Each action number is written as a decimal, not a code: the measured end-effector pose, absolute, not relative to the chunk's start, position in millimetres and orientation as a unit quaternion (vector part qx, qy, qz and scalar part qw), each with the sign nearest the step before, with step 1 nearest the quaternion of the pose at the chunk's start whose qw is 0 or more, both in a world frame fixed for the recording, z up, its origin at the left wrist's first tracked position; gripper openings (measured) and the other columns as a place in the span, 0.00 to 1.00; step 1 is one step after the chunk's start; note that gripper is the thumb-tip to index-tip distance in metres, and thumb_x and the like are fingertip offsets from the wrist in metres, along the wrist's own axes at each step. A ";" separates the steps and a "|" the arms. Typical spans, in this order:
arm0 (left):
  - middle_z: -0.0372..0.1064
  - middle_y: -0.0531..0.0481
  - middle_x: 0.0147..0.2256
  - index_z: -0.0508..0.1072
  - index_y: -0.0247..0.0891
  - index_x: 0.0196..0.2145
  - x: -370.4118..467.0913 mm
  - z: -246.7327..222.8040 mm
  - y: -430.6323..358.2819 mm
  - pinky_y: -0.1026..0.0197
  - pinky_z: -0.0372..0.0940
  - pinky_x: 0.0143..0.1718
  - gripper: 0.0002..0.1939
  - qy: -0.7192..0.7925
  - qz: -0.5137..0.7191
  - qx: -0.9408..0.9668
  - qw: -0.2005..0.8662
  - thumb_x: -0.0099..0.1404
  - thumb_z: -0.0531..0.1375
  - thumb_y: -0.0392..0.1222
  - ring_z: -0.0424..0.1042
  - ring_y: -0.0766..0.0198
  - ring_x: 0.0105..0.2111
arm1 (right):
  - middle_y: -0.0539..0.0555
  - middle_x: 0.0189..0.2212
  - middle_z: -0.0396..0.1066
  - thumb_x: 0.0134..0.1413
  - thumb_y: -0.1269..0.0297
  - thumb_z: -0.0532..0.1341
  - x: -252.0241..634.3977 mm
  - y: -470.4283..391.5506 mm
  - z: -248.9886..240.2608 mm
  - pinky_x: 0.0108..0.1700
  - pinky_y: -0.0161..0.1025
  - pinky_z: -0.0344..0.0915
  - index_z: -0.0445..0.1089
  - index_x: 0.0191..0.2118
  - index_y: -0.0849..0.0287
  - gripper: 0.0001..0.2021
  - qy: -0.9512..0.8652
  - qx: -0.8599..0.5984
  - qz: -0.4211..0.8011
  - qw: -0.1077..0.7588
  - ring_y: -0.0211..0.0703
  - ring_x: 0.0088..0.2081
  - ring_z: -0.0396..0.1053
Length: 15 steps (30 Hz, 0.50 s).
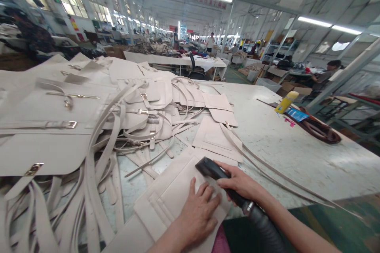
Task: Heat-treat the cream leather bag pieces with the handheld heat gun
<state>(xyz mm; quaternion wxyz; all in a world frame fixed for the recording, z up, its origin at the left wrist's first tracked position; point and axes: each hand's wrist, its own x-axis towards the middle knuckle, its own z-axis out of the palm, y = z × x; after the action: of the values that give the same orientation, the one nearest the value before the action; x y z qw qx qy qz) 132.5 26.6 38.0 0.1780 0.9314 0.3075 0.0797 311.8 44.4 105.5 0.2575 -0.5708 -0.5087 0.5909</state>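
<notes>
My left hand lies with fingers spread on a beige leather-like bag panel, which has a stitched pocket and a strip across it. In my right hand is a black hose nozzle, gripped by its handle. A ribbed black hose runs from it to the lower right. The nozzle's flat head is over the panel's upper right part; whether it touches cannot be told. Just beyond lies another beige panel. Left of the panel are loose beige straps.
Beige bag pieces with gold buckles are heaped across the left of the white table. Long thin straps trail to the right edge. A yellow bottle and a coiled brown strap lie at the far right. Other people work farther off.
</notes>
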 end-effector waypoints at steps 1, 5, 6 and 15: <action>0.56 0.48 0.51 0.53 0.51 0.55 132.5 37.8 26.3 0.36 0.27 0.56 0.27 0.310 0.077 0.931 0.179 0.59 0.52 0.52 0.48 0.53 0.54 | 0.42 0.16 0.64 0.44 0.69 0.57 304.0 57.2 105.0 0.11 0.27 0.57 0.55 0.56 0.50 0.30 -0.513 -0.564 0.596 0.252 0.34 0.12 0.61; 0.55 0.47 0.52 0.52 0.50 0.56 131.6 35.0 24.6 0.36 0.28 0.55 0.28 0.309 0.079 0.930 0.182 0.59 0.52 0.52 0.47 0.52 0.55 | 0.44 0.18 0.63 0.44 0.66 0.58 276.9 106.8 105.8 0.12 0.29 0.59 0.60 0.53 0.52 0.26 -0.528 -0.547 0.597 0.255 0.34 0.13 0.63; 0.55 0.47 0.52 0.51 0.49 0.56 131.0 34.1 24.2 0.36 0.28 0.55 0.28 0.307 0.081 0.931 0.182 0.59 0.52 0.52 0.47 0.53 0.55 | 0.44 0.20 0.63 0.45 0.66 0.58 273.0 115.0 107.9 0.12 0.30 0.60 0.58 0.54 0.51 0.26 -0.531 -0.549 0.588 0.266 0.35 0.14 0.64; 0.56 0.46 0.52 0.49 0.48 0.57 125.1 26.7 22.7 0.34 0.28 0.54 0.29 0.287 0.114 0.933 0.187 0.60 0.51 0.52 0.48 0.51 0.55 | 0.44 0.20 0.64 0.47 0.65 0.57 301.5 71.8 134.9 0.11 0.30 0.62 0.51 0.57 0.47 0.29 -0.524 -0.574 0.580 0.243 0.36 0.14 0.65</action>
<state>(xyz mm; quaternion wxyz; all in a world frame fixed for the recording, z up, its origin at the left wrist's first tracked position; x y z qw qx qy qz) 125.1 22.7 26.7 0.1867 0.9326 0.2872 0.1139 301.5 71.8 134.9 0.2430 -0.5742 -0.5239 0.5803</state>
